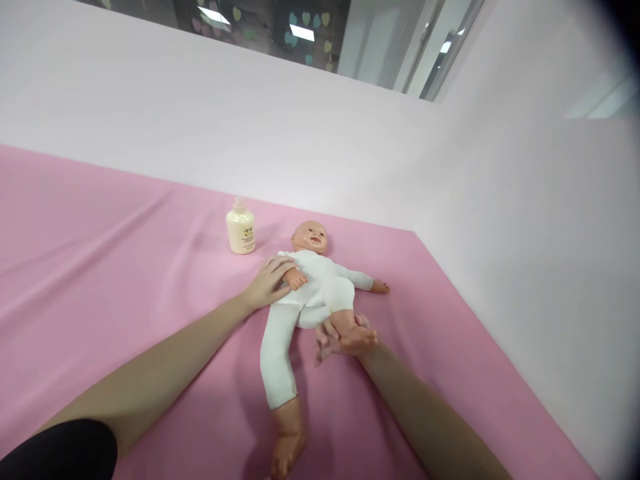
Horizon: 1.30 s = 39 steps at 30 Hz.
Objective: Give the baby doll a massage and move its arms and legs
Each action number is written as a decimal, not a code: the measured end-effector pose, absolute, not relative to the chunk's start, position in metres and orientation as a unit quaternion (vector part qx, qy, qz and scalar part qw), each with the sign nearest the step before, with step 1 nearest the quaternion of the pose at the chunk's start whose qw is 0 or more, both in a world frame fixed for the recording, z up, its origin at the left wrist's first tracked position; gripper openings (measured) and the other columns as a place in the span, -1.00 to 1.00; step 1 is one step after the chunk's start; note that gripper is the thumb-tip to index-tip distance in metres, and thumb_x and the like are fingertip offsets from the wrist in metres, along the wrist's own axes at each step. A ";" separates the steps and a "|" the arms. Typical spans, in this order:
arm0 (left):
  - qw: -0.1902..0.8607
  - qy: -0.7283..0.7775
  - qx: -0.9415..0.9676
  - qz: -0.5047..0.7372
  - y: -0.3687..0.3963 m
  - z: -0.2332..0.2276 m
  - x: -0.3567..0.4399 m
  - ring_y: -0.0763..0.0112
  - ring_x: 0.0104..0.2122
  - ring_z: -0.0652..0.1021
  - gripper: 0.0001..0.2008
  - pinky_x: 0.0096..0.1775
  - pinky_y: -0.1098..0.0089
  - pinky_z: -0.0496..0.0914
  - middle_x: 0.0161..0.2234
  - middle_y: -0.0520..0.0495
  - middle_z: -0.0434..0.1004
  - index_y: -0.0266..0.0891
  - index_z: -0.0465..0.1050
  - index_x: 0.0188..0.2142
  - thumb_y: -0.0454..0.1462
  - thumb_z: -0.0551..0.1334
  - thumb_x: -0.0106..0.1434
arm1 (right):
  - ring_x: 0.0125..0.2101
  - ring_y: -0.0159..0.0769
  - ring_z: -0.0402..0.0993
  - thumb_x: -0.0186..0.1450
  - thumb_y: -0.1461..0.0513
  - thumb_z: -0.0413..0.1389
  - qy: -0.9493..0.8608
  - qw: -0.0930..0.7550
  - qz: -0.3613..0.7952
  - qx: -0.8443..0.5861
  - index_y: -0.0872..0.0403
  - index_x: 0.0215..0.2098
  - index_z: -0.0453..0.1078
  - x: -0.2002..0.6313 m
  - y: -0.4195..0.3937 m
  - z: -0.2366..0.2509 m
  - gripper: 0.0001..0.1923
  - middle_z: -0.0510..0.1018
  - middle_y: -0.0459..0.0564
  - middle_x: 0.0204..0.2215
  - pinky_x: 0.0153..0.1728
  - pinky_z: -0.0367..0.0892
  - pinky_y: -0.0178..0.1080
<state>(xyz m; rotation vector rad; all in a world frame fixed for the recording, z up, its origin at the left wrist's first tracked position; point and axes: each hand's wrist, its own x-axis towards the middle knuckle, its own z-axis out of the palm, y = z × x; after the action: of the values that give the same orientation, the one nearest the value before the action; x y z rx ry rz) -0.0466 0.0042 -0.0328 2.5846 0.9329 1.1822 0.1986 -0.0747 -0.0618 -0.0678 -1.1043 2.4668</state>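
Note:
A baby doll (317, 270) with a white cloth body and bare plastic head, hands and feet lies on its back, head away from me. My left hand (270, 282) is closed around the doll's side and upper arm, its fingers over the white cloth. One doll leg stretches towards me; the other is bent and raised. Behind and under that raised lower leg is my right hand (327, 337), holding it up with its fingers curled. Those fingers are slightly blurred, and the leg partly covers the palm.
A cream-coloured pump bottle (241, 230) stands upright left of the doll's head. Pink cloth (125, 267) with some creases covers the table. White walls (280, 133) rise behind and to the right, with a window (270, 30) above the back one.

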 end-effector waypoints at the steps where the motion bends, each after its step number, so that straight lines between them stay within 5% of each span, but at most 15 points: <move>1: 0.065 0.307 0.866 0.390 0.004 -0.032 -0.046 0.12 0.04 0.32 -0.59 0.07 0.09 0.18 0.03 -0.21 0.31 -0.16 0.29 0.03 -0.22 0.17 0.17 | -0.23 -0.16 0.41 0.02 -0.19 0.12 -0.375 0.249 0.892 -0.033 0.13 -0.47 0.31 0.198 -0.074 -0.058 -0.47 0.40 0.00 -0.34 -0.12 0.33 0.07; 8: 0.037 0.283 0.885 0.369 0.007 -0.034 -0.048 0.13 0.08 0.29 -0.57 0.08 0.09 0.18 0.06 -0.19 0.28 -0.11 0.30 0.06 -0.25 0.18 0.17 | -0.30 -0.26 0.40 0.13 -0.15 -0.01 -0.297 0.323 0.889 -0.135 0.14 -0.46 0.27 0.194 -0.072 -0.047 -0.50 0.35 -0.01 -0.35 -0.31 0.41 -0.19; 21: 0.090 0.332 0.840 0.419 0.007 -0.036 -0.048 0.16 0.09 0.28 -0.59 0.11 0.10 0.15 0.07 -0.22 0.26 -0.16 0.25 0.07 -0.19 0.16 0.23 | -0.23 -0.20 0.40 0.12 -0.19 0.02 -0.356 0.293 0.885 -0.066 0.14 -0.43 0.28 0.196 -0.075 -0.051 -0.47 0.36 0.01 -0.30 -0.25 0.39 -0.08; 28: 0.280 0.397 0.634 0.601 0.026 -0.049 -0.050 0.26 -0.06 0.42 -0.67 0.02 0.17 0.31 -0.09 -0.15 0.38 -0.18 0.25 -0.05 -0.08 0.11 0.25 | -0.17 -0.04 0.43 -0.08 -0.08 0.25 -0.444 0.095 0.889 0.049 0.18 -0.31 0.43 0.191 -0.078 -0.060 -0.45 0.45 0.13 -0.23 -0.17 0.37 0.00; 32: 0.364 0.421 0.501 0.663 0.035 -0.053 -0.054 0.26 0.07 0.36 -0.66 0.07 0.20 0.29 0.02 -0.13 0.35 -0.09 0.20 -0.01 -0.07 0.11 0.26 | -0.05 -0.08 0.40 -0.10 0.09 0.35 -0.574 -0.075 0.815 0.025 0.16 -0.24 0.45 0.187 -0.074 -0.052 -0.51 0.49 0.15 -0.13 0.00 0.26 -0.14; 39: 0.415 0.452 0.426 0.665 0.041 -0.059 -0.057 0.23 0.14 0.30 -0.75 0.17 0.17 0.20 0.03 -0.10 0.36 -0.10 0.26 -0.12 -0.15 0.17 0.22 | 0.00 -0.13 0.38 0.03 0.17 0.29 -0.609 -0.080 0.785 0.080 0.18 -0.17 0.42 0.189 -0.068 -0.059 -0.58 0.51 0.16 -0.13 0.01 0.24 -0.20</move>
<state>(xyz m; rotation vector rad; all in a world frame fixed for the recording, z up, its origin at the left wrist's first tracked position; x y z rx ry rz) -0.0567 0.0414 -0.0590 1.0707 1.1365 1.6695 0.1892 -0.0684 -0.0594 0.2665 -2.0152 2.6010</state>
